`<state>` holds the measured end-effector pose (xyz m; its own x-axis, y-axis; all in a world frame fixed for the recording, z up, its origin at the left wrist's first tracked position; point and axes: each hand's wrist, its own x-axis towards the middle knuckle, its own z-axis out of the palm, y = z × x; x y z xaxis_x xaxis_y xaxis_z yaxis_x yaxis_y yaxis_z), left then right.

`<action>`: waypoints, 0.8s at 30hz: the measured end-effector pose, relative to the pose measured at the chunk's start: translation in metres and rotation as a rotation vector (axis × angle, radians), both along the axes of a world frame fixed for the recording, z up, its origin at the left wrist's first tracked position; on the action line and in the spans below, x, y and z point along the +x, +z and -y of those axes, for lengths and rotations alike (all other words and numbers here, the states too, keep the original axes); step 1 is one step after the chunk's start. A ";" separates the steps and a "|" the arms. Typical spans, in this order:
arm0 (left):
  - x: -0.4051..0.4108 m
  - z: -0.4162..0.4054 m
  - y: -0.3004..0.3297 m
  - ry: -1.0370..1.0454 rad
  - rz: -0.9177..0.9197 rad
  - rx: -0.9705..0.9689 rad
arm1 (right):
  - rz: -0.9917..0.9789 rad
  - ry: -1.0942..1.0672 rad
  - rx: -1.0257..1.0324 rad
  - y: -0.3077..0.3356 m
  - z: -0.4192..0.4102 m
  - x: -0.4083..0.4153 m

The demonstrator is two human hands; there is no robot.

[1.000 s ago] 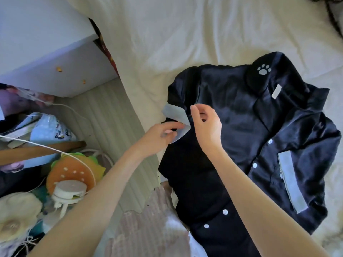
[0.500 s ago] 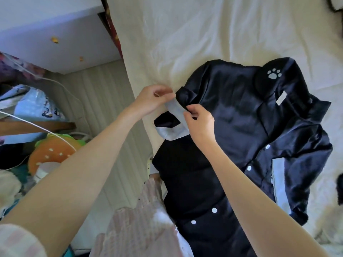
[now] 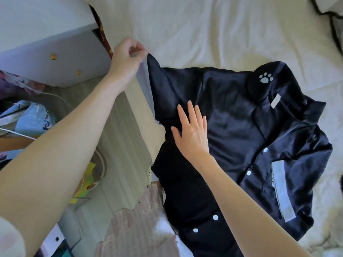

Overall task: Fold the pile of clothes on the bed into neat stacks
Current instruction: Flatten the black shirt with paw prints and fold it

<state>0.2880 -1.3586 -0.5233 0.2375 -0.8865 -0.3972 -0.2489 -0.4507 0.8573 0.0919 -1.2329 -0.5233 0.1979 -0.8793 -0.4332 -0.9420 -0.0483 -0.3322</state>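
Observation:
A dark navy satin shirt point(image 3: 241, 138) with white buttons, grey trim and a paw print on its collar lies front up on the white bed sheet point(image 3: 204, 30). My left hand point(image 3: 126, 54) pinches the grey cuff of the shirt's left sleeve point(image 3: 146, 84) and holds it stretched out toward the bed's left edge. My right hand point(image 3: 193, 134) lies flat with straight fingers on the shirt where that sleeve meets the body. The right sleeve with its grey cuff point(image 3: 282, 190) lies folded over the front.
A white cabinet point(image 3: 46, 43) stands left of the bed. Bags, cables and toys point(image 3: 31, 121) crowd the wooden floor point(image 3: 118, 145) at the left. A dark garment point(image 3: 332, 21) lies at the top right corner of the bed.
My left hand has pulled the sleeve cuff up and out to the left, unfolding the sleeve. My right hand let go of the cuff and now presses flat on the shirt.

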 end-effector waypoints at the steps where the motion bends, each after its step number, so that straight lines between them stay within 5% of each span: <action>1: 0.002 -0.004 -0.005 0.026 -0.035 0.052 | -0.012 0.022 -0.011 -0.001 -0.003 -0.001; 4: 0.011 -0.024 -0.016 0.007 -0.241 0.308 | 0.013 0.067 -0.078 0.000 -0.014 0.000; 7: 0.018 -0.041 -0.018 -0.170 -0.250 0.501 | 0.086 0.010 -0.161 0.003 -0.030 0.002; 14: 0.006 -0.039 0.014 -0.147 0.132 0.238 | 0.106 -0.121 -0.012 0.003 -0.058 -0.030; 16: -0.021 -0.039 0.039 -0.220 0.107 0.146 | 0.335 -0.359 0.073 0.011 -0.060 -0.041; 21: -0.144 -0.083 0.077 -0.617 0.164 0.017 | 0.966 -1.404 0.328 0.029 -0.058 -0.086; 24: -0.194 -0.128 0.076 -0.816 0.023 0.081 | 1.005 -1.573 0.384 0.029 -0.066 -0.116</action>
<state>0.0941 -1.2304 -0.4475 -0.4611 -0.7526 -0.4701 -0.5427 -0.1800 0.8204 -0.0238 -1.1667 -0.4945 -0.3045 -0.3861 -0.8707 0.4670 0.7362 -0.4898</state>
